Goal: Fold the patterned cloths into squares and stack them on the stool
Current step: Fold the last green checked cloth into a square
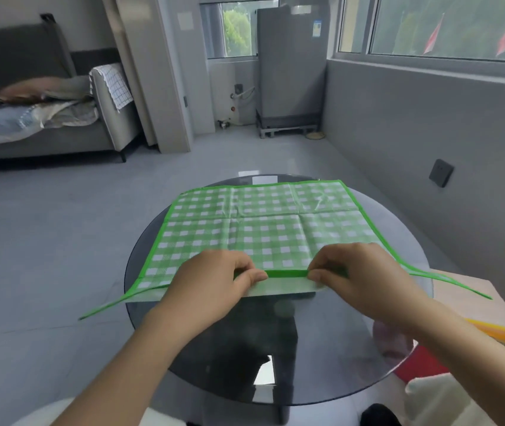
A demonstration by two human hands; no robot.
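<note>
A green-and-white checked cloth [263, 222] with a green border lies spread over the far half of a round dark glass table [306, 348]. Its near edge is lifted off the glass, and both near corners trail out past the table's sides. My left hand [214, 284] pinches that near edge left of its middle. My right hand [359, 272] pinches the same edge a short way to the right. A short stretch of green border runs taut between my thumbs. A light wooden surface [479, 299], perhaps the stool, shows at the right behind the table.
Yellow and orange cloth [503, 333] lies on the wooden surface at right, with red and white fabric [429, 392] below it. A grey sofa [45, 118] stands at far left, a grey fridge [291, 66] at the back. A grey wall runs along the right.
</note>
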